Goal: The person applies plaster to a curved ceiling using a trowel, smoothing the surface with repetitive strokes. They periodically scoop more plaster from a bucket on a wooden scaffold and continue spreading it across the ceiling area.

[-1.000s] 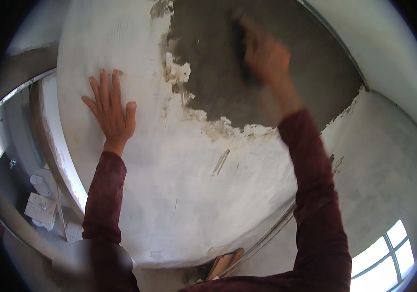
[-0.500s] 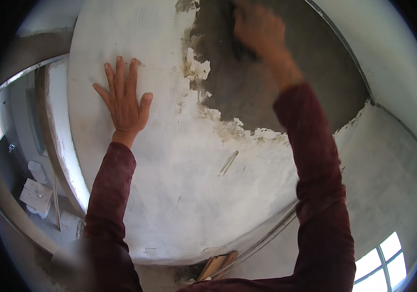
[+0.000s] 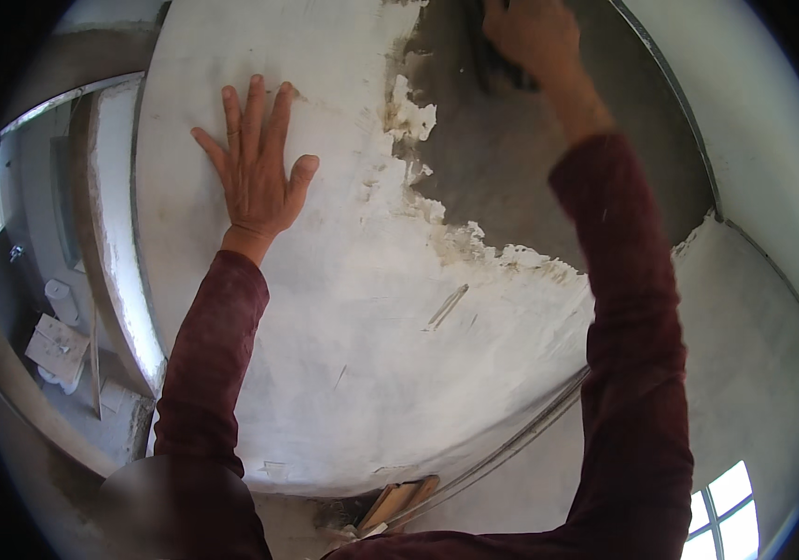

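Observation:
My left hand [image 3: 261, 191] lies flat on the white wall surface [image 3: 343, 308], its fingers spread and holding nothing. Up near the top edge, my right hand [image 3: 541, 42] is closed around a dark hand tool [image 3: 502, 73]. The tool is blurred and partly hidden by the hand, so its exact kind does not show. It is over a dark grey bare patch [image 3: 493, 177] in the white coating. Flaking, ragged white edges [image 3: 413, 117] border that patch on its left and lower sides.
At left a doorway [image 3: 105, 233] opens onto a space with a toilet [image 3: 62, 347], a board lying on it. Cables [image 3: 511, 446] run along the lower wall towards some wooden pieces [image 3: 395, 502]. A bright window [image 3: 728, 504] shows at lower right; a metal strip [image 3: 674, 84] edges the patch.
The whole scene has shifted rightward in the picture. My left hand stays flat on about the same part of the wall. My right hand remains over the dark patch with the tool.

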Action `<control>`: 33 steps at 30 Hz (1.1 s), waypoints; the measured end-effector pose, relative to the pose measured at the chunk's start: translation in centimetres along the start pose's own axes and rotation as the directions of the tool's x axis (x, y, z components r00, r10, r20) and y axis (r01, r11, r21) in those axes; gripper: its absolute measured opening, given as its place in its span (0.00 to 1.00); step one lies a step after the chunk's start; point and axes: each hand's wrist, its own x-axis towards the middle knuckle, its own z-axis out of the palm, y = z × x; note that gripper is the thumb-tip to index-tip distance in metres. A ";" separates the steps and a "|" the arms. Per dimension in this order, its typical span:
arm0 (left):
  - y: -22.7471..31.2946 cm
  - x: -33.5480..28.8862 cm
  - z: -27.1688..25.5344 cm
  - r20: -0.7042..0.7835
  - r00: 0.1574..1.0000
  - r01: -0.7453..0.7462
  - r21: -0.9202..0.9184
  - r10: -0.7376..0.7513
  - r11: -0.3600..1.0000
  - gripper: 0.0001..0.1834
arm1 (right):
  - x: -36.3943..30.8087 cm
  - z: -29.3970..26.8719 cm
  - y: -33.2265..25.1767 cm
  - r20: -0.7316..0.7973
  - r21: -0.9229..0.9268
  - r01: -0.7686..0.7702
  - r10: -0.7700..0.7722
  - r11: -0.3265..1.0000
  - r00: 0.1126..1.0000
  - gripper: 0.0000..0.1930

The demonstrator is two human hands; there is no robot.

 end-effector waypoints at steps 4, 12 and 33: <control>0.0 -0.3 0.3 0.021 1.000 0.016 0.018 -0.016 1.000 0.46 | -5.7 0.1 -1.6 -0.065 0.167 0.167 -0.158 0.972 0.985 0.17; -0.8 -0.2 -1.3 0.103 0.995 0.005 0.067 -0.012 0.998 0.47 | -10.2 -2.0 -4.6 0.162 0.243 0.208 -0.251 0.948 0.954 0.23; 0.8 -0.8 -0.1 0.119 0.993 0.002 0.045 -0.007 0.999 0.47 | 6.5 0.2 -3.1 -0.087 0.185 0.101 -0.086 0.978 0.993 0.23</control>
